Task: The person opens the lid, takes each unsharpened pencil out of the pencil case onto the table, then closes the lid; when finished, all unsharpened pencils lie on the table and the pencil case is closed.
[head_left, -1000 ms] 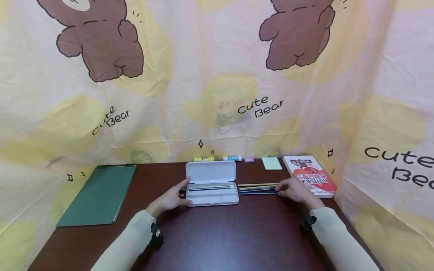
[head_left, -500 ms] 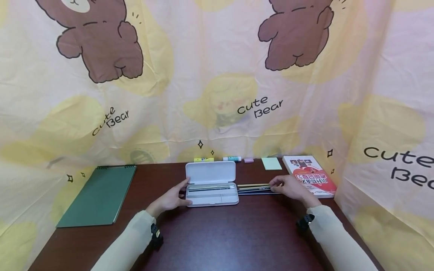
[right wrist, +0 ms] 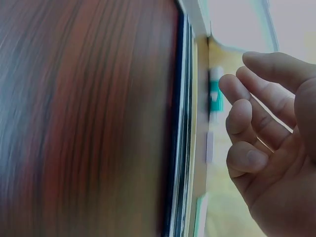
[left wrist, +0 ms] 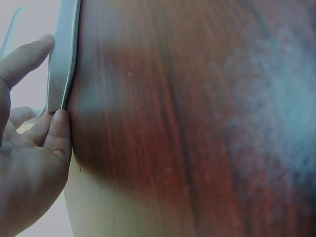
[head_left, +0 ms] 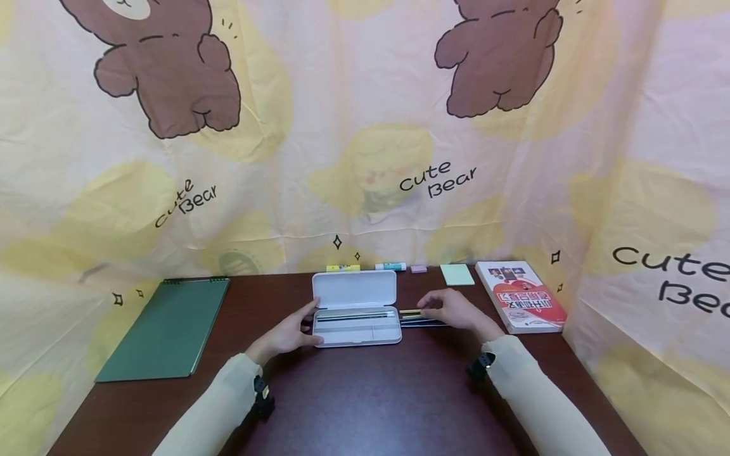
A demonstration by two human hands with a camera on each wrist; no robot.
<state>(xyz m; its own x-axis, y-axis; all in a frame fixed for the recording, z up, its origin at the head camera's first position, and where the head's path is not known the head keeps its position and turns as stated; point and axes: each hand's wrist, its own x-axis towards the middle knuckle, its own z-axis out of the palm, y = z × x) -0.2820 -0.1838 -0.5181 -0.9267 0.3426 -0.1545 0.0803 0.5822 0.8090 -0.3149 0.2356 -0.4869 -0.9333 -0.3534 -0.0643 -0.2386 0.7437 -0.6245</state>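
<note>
A white pencil case (head_left: 342,338) lies with its lid up on the table, several slim pencils (head_left: 353,316) in its rear compartment. My left hand (head_left: 285,332) grips the case's left end, thumb at the front and fingers towards the back; the left wrist view shows fingertips against the case wall (left wrist: 61,59). To the right of the case, several more pencils (head_left: 419,322) lie side by side on the table. Over them hovers my right hand (head_left: 456,310), partly hiding them. In the right wrist view its fingers (right wrist: 239,118) are loosely bent, holding nothing, apart from the pencils (right wrist: 183,163).
Behind the case stand a yellow box-like item (head_left: 343,268), a glue stick (head_left: 390,266), a purple eraser (head_left: 419,269) and pale green sticky notes (head_left: 457,275). A book (head_left: 525,297) lies at the right, a green spiral pad (head_left: 165,332) at the left. A printed curtain (head_left: 319,158) borders the table (head_left: 365,392).
My right hand has slid left along the loose pencils towards the case, leaving their right ends. The left hand and the case have stayed put.
</note>
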